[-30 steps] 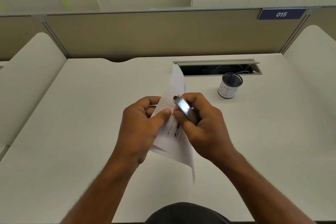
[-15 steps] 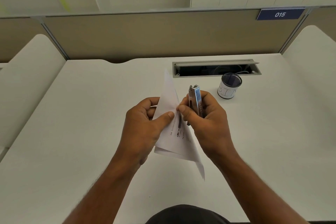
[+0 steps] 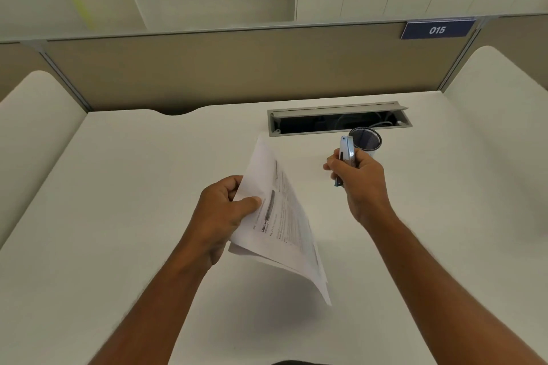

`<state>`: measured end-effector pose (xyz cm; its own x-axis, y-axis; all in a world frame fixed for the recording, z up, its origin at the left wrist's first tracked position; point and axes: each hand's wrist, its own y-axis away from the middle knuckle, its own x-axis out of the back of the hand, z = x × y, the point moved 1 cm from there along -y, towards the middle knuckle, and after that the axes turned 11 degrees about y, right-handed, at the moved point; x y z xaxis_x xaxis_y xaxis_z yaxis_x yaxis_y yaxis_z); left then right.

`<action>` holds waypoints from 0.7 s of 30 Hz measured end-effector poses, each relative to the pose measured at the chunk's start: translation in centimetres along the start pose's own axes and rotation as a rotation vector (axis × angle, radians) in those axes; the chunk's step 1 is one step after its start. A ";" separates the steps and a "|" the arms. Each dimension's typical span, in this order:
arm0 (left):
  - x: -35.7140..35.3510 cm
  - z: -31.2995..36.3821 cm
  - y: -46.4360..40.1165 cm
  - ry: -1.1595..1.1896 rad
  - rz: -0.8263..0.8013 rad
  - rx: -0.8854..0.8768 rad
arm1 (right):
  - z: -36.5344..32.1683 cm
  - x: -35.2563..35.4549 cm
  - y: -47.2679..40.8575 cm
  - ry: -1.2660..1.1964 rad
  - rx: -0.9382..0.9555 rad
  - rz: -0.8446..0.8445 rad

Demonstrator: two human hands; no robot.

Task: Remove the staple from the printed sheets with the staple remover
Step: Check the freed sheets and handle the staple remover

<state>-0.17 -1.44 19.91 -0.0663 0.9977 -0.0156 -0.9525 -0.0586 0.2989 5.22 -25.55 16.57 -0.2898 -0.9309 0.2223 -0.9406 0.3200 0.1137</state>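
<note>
Above the bench [image 3: 124, 187]: printed sheets [image 3: 281, 216] pinched in my left hand [image 3: 221, 216]; staple remover [image 3: 347, 154] upright, gripped in my right hand [image 3: 360, 178], well apart to the right.

The left hand [image 3: 221, 216] holds the printed sheets [image 3: 281, 216] above the desk [image 3: 133, 187]; to their right — apart — the right hand [image 3: 360, 181] grips the staple remover [image 3: 347, 151], just before the mesh cup [image 3: 367, 141], with the cable slot [image 3: 338, 121] behind.

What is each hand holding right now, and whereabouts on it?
The left hand pinches the printed sheets at their left edge, thumb on top. The right hand grips the staple remover around its lower body.
</note>
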 end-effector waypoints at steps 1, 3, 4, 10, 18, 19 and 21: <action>0.0 -0.2 -0.5 -0.006 -0.006 0.007 | 0.5 0.5 -1.5 0.014 -0.019 0.032; 0.1 -0.4 -1.4 -0.020 -0.022 0.020 | 1.7 1.6 -4.6 0.043 -0.057 0.091; 0.2 -0.5 -1.8 -0.028 -0.029 0.024 | 2.3 2.1 -6.2 0.067 -0.074 0.122; 0.7 -1.5 -4.1 -0.086 -0.048 0.054 | 4.9 5.1 -14.0 0.270 -0.140 0.267; 1.1 -2.5 -6.2 -0.128 -0.029 0.086 | 6.2 5.8 -19.4 0.487 -0.132 0.297; 1.1 -2.6 -6.3 -0.133 -0.026 0.089 | 6.2 5.7 -19.8 0.510 -0.130 0.296; 1.1 -2.8 -6.6 -0.145 -0.021 0.090 | 6.1 5.6 -20.2 0.559 -0.125 0.285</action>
<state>5.19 -0.02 15.27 0.0029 0.9935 0.1137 -0.9221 -0.0413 0.3847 21.45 -38.33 9.59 -0.3578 -0.5845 0.7283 -0.8024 0.5913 0.0804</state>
